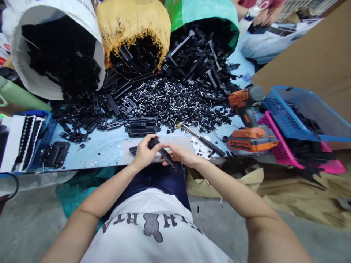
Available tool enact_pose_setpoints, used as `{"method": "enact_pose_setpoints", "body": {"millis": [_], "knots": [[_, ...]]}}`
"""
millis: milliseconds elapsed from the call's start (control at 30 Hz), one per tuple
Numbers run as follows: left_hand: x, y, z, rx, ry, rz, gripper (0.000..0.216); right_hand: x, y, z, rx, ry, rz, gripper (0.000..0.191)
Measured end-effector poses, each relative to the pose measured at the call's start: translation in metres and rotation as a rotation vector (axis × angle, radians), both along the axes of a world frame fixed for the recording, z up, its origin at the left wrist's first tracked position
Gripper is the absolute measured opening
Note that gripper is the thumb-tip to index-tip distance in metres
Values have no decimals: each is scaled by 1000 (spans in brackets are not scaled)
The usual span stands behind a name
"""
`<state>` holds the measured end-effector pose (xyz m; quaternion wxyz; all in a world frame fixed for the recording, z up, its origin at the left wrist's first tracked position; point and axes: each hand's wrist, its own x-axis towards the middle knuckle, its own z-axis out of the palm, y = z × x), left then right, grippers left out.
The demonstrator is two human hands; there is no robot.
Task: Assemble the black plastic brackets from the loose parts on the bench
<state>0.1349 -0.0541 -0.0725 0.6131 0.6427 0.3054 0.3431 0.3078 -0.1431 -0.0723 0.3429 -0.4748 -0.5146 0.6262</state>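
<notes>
Between my two hands, over the table's front edge, is a long black plastic part (168, 157), tilted down to the right. My left hand (145, 150) grips its upper left end with thumb and fingers. Closed around its middle is my right hand (177, 152), with some fingertips hidden behind it. Another black part (133, 149) lies on the table by my left hand, partly covered. Just beyond my hands sits a stack of black bar-shaped parts (142, 126). A hammer (204, 140) with a black handle lies to the right, near white discs (197, 146).
Three sacks, white (59, 7), yellow (134, 18) and green (203, 14), spill black parts at the back. Small black pieces with metal pins (175, 100) are heaped mid-table. An orange cordless drill (248, 120), blue basket (315, 109) and pink basket (282, 146) stand right. Another person's hands (264, 16) show behind.
</notes>
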Motion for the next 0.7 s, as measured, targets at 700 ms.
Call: {"method": "enact_pose_setpoints", "body": {"millis": [700], "knots": [[-14, 16, -36, 895, 667, -293, 46, -12, -10, 4, 567, -1549, 160, 33]]}}
